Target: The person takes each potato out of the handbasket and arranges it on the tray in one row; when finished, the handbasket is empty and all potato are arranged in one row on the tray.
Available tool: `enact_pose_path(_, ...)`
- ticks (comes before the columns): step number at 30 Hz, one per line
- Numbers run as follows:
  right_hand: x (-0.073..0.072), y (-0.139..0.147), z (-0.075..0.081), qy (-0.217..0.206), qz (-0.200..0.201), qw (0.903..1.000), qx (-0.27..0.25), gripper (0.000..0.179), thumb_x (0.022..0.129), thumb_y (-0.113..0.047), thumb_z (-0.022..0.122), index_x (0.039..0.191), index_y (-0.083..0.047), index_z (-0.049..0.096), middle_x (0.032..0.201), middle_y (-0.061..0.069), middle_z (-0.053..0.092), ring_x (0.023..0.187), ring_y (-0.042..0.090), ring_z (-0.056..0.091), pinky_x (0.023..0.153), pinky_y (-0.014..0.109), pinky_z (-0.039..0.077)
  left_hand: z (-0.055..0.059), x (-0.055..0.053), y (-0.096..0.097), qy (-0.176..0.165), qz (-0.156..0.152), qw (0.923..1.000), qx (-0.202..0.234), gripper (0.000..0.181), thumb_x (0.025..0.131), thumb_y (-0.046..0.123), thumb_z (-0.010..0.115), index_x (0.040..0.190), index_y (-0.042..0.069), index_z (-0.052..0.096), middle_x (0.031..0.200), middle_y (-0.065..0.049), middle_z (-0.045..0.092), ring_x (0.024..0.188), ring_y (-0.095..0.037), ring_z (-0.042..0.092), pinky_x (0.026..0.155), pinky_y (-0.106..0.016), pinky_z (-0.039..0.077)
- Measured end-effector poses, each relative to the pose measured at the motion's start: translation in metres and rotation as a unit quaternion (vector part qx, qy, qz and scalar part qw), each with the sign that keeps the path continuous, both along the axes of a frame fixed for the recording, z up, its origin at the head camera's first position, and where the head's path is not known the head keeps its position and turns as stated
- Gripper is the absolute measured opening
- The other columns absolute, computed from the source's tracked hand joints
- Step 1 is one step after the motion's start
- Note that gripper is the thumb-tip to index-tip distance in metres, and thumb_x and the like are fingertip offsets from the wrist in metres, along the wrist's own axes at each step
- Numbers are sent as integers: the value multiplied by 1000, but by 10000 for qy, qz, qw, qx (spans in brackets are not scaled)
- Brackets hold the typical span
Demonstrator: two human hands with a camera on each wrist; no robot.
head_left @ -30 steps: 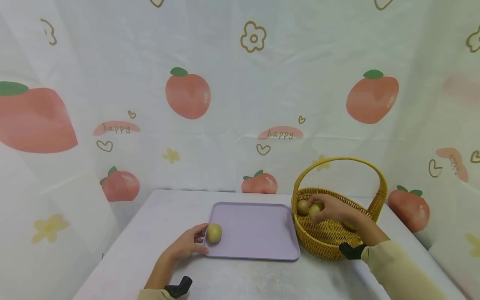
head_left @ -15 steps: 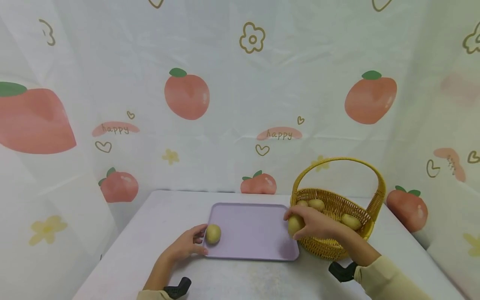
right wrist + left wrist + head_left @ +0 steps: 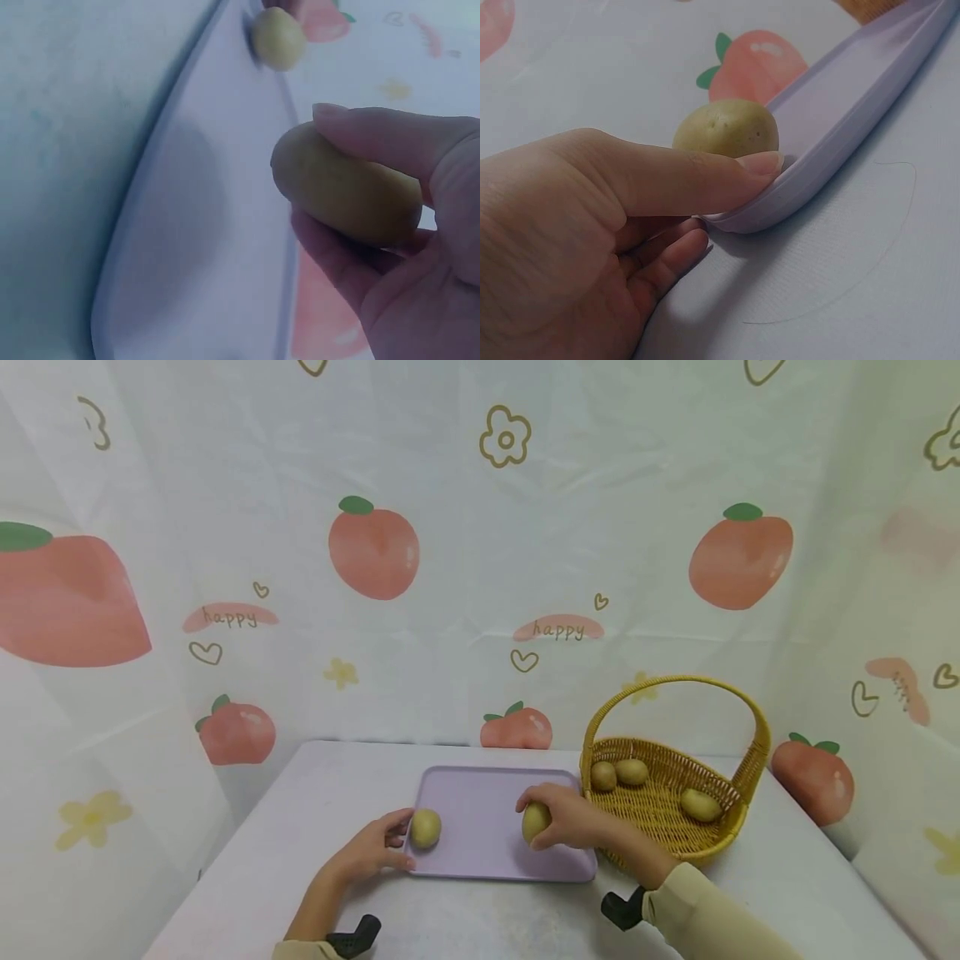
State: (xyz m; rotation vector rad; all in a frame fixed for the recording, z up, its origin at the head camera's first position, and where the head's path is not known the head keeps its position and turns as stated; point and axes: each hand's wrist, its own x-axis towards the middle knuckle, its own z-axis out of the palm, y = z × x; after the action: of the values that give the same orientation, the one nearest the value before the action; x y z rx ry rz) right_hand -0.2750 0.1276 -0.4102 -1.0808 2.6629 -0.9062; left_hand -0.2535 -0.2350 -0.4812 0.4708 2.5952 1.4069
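Note:
My right hand (image 3: 566, 814) holds a potato (image 3: 345, 184) between thumb and fingers, over the right half of a shallow lilac tray (image 3: 483, 827). Its soft shadow falls on the tray floor in the right wrist view. At the tray's front left corner, my left hand (image 3: 371, 847) grips the edge, thumb (image 3: 761, 163) on the rim and the other fingers along the left side. Just inside that corner lies another potato (image 3: 426, 828), partly behind the thumb in the left wrist view.
To the right of the tray stands a yellow woven basket (image 3: 652, 814) with a tall arched handle. Two potatoes (image 3: 632, 772) sit at its back left and one potato (image 3: 701, 805) at its right. A printed curtain (image 3: 450, 693) hangs behind the white table (image 3: 480, 918).
My right hand has lifted the potato out of the basket and carried it left, over the tray. The left hand and the potato beside it have stayed in place.

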Motion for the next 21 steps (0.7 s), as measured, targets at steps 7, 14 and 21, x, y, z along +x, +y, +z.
enact_pose_path(7, -15, -37, -18, 24, -130, 9999, -8, 53, 70, -10, 85, 118, -8, 63, 102, -4, 60, 87, 15, 52, 74, 30, 46, 1, -1, -1, -14, 55, 10000, -15, 87, 72, 12, 84, 142, -10, 37, 129, -29, 53, 112, -41, 56, 98, -54, 44)
enact_pose_path(14, -23, -69, -33, -317, -385, 9987, -112, 49, 69, -9, 86, 111, -10, 61, 92, -4, 57, 81, 15, 51, 72, 29, 45, -2, -2, -2, -16, 44, 10000, -28, 87, 72, 11, 84, 142, -10, 38, 128, -28, 53, 112, -40, 56, 97, -53, 45)
enact_pose_path(21, -24, -94, -39, -486, -569, 9970, -213, 46, 68, -10, 87, 105, -16, 61, 90, -6, 57, 80, 13, 52, 71, 26, 45, -4, -4, -3, 22, -58, 10000, 36, 87, 72, 12, 84, 142, -11, 37, 128, -28, 53, 111, -41, 57, 97, -54, 45)
